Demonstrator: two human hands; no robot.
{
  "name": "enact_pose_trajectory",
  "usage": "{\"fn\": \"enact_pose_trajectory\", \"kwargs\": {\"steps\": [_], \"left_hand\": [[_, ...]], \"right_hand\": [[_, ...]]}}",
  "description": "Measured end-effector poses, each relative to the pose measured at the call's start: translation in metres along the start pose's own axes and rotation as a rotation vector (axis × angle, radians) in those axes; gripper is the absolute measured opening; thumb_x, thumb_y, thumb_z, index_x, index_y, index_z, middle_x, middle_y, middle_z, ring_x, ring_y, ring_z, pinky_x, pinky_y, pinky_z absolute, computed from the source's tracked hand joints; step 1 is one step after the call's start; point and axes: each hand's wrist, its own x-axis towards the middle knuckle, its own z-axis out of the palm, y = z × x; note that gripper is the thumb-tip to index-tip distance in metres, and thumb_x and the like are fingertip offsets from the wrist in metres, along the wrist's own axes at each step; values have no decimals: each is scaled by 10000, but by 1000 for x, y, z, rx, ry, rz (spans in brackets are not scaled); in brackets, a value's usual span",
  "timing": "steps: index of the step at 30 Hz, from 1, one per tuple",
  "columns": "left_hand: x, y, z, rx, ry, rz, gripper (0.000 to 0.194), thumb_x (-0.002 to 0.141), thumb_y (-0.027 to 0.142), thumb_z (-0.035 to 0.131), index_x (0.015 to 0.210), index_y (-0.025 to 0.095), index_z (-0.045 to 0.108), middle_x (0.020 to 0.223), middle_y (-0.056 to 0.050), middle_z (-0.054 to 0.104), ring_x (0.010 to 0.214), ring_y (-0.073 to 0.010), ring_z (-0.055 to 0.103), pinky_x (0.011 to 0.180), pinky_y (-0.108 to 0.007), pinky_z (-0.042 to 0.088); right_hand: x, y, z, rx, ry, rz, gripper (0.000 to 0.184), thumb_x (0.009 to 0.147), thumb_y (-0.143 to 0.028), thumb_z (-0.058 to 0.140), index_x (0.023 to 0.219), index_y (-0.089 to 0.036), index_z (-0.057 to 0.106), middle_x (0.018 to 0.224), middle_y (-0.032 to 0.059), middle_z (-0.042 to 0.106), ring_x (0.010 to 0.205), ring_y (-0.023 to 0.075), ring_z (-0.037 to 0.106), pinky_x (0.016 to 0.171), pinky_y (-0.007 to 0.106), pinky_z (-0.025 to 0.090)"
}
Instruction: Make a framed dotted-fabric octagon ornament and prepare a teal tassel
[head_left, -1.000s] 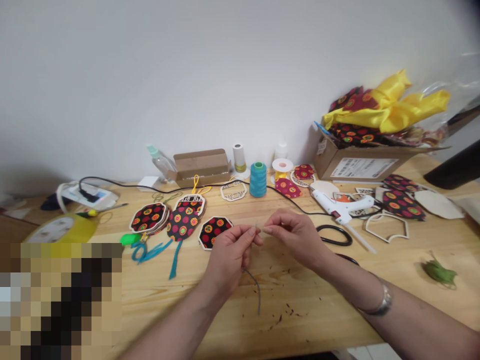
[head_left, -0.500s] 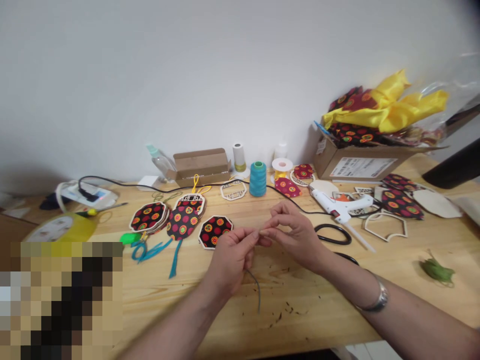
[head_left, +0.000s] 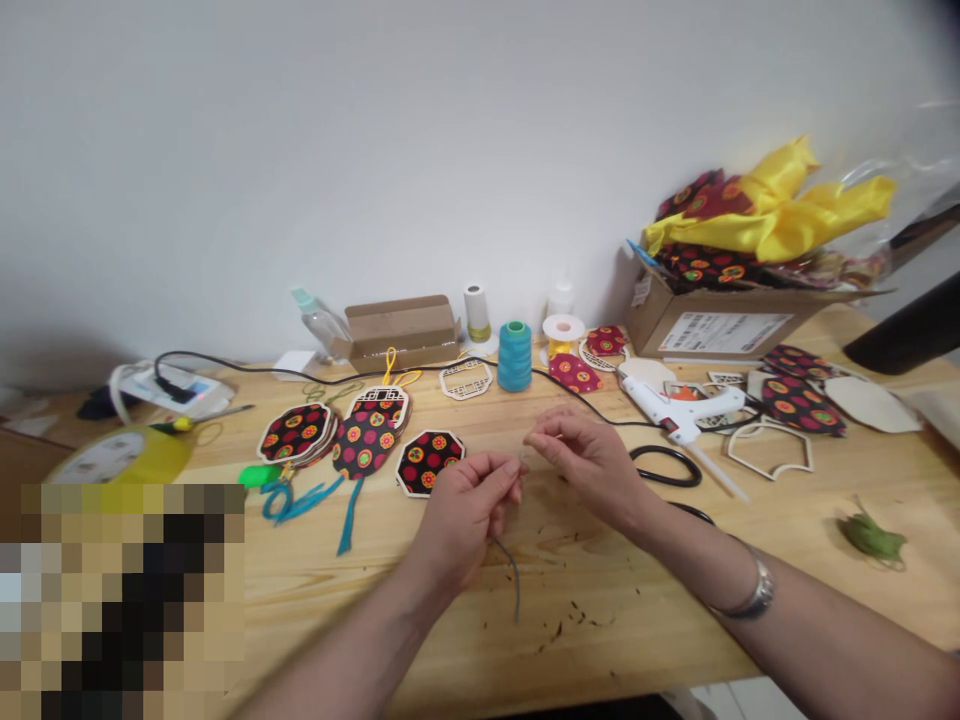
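Observation:
My left hand (head_left: 472,505) is closed over the middle of the table, thumb pressed to forefinger on a thin grey cord (head_left: 514,580). The cord's loose end hangs below the palm, and a small bit of it shows at the fingertips. Just to the right, my right hand (head_left: 589,460) is closed in a pinch, its fingertips a short way from the left ones. Whatever lies in that pinch is too small to make out. Left of my left hand lies an octagonal patterned fabric piece (head_left: 430,462) with a pale rim.
Behind the hands stands a teal thread spool (head_left: 514,357). A white glue gun (head_left: 682,408) and black-handled scissors (head_left: 667,467) lie to the right, near green cord (head_left: 871,535). A cardboard box (head_left: 720,320) holds fabric. Fabric pieces with teal tassels (head_left: 369,440) lie left.
My right hand has moved slightly away from the left fingertips, opening a small gap between the hands. My left hand keeps its place with the cord.

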Motion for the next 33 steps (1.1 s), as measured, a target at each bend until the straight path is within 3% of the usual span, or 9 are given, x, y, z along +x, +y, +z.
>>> {"fn": "enact_pose_trajectory", "kwargs": {"steps": [5,9,14,19,23,29,33], "left_hand": [[1,0,-1,17,-12,11,233,692,323,679,623,121,584,526,45,488,359,-4,272,346,-163,154],[0,0,0,40,-31,15,271,705,324,667,564,126,547,495,49,456,362,-9,267,353,-170,156],[-1,0,0,54,-64,1,275,689,328,673,543,125,558,476,47,446,361,-16,261,356,-181,149],[-1,0,0,35,-74,10,219,697,303,671,608,111,614,551,20,509,383,-9,280,370,-174,164],[-2,1,0,-79,-112,-62,234,719,329,656,689,97,646,587,2,523,400,4,248,383,-159,138],[-2,1,0,-109,-90,-100,229,713,320,670,735,93,655,595,-5,529,414,5,269,392,-146,140],[-2,1,1,-75,-80,-94,224,689,315,692,719,98,645,568,17,498,409,2,279,386,-147,147]], "right_hand": [[1,0,-1,183,-151,204,340,846,-419,479,790,-148,676,699,22,646,604,106,526,576,239,404],[1,1,0,317,-254,292,210,743,-358,625,793,-171,705,706,-1,672,643,108,557,641,244,418],[0,-1,-1,362,-230,336,146,659,-288,689,697,-148,690,623,-7,647,604,108,537,624,249,410],[0,-4,-2,271,-187,317,158,698,-274,649,613,-143,630,565,-25,590,554,90,482,574,228,379],[2,-5,-3,247,-200,279,171,739,-262,599,622,-139,611,579,-17,583,574,94,487,602,236,383],[4,-5,-6,186,-135,283,233,736,-307,596,572,-153,536,485,-66,391,468,63,299,466,220,259],[4,-3,-6,202,-106,286,242,739,-325,589,578,-162,512,463,-78,332,449,61,246,448,226,221]]}}
